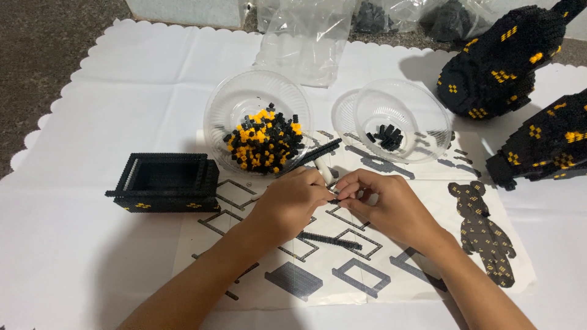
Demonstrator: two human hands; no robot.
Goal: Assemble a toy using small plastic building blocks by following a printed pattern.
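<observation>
My left hand (292,201) and my right hand (385,205) meet over a printed instruction sheet (367,269), fingertips pinched together on a small black brick piece (333,200). A white tool pokes out between the fingers of my left hand. A thin black brick strip (330,239) lies on the sheet under my hands. A clear bowl (257,98) of several black and yellow bricks stands just beyond my left hand. A second clear bowl (422,107) holds several black bricks beyond my right hand.
A hollow black brick box (166,182) sits left of my hands. Two large black and yellow brick builds (498,67) (547,143) stand at the right. Clear plastic bags (306,36) lie at the back. A white scalloped cloth (79,244) covers the surface.
</observation>
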